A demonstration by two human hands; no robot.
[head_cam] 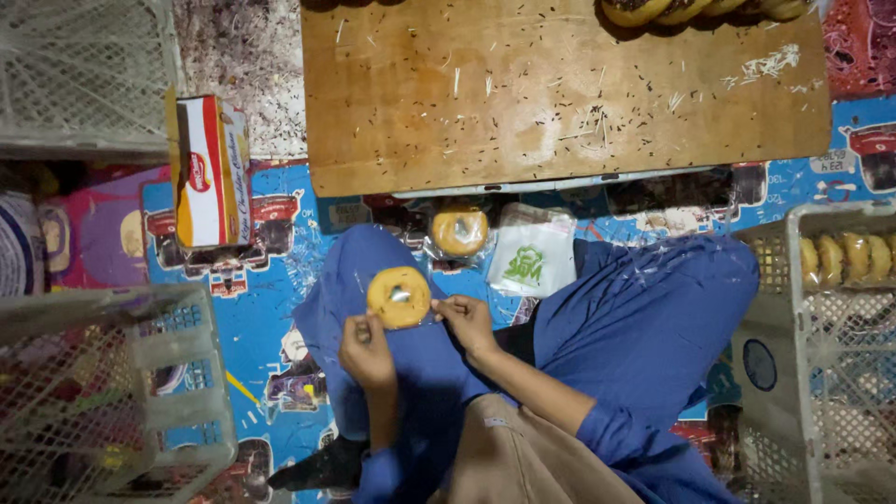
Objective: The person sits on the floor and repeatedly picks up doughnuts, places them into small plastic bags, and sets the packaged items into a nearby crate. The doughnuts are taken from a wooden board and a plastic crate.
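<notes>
A golden ring doughnut [399, 297] in a thin clear wrapper is held over my blue-trousered lap. My left hand [365, 349] pinches the wrapper at its lower left edge, and my right hand [467, 320] pinches it at the right edge. A second wrapped doughnut [459, 231] lies on the floor mat just beyond my knees. Beside it sits a stack of clear plastic bags [533, 258] with a green print.
A low wooden board [560, 93] strewn with chocolate sprinkles lies ahead, with doughnuts [700, 9] along its far edge. A white crate [821, 280] at right holds packed doughnuts [845, 257]. An empty crate [112, 392] stands at left, next to a red, white and yellow carton [213, 173].
</notes>
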